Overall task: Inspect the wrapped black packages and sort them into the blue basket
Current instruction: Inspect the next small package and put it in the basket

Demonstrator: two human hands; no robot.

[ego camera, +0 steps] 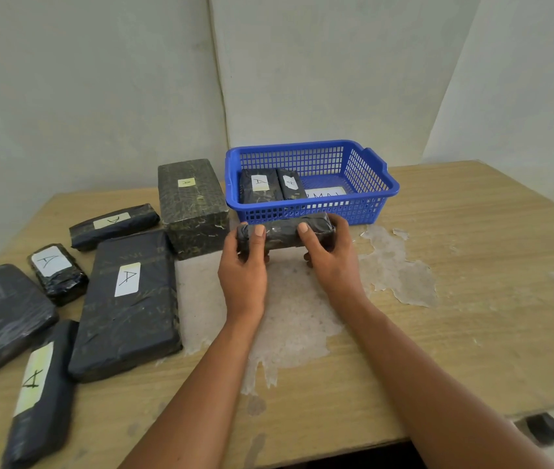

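Both hands hold one small black wrapped package (282, 233) just above the table, in front of the blue basket (373, 198). My left hand (243, 265) grips its left end and my right hand (328, 255) grips its right end, thumbs on top. Two black packages (270, 189) with "A" labels lie in the left part of the basket. To the left of my hands, several more black packages rest on the table: a tall block (192, 206), a large flat one (130, 302), a slim one (113, 225) and a small one (56, 272).
The wooden table (471, 299) has a worn, peeled patch (296, 319) under my hands. A white label lies on the basket floor (324, 192). Pale walls stand close behind. The table's front edge runs near my forearms, with a dark object (544, 428) below its right corner.
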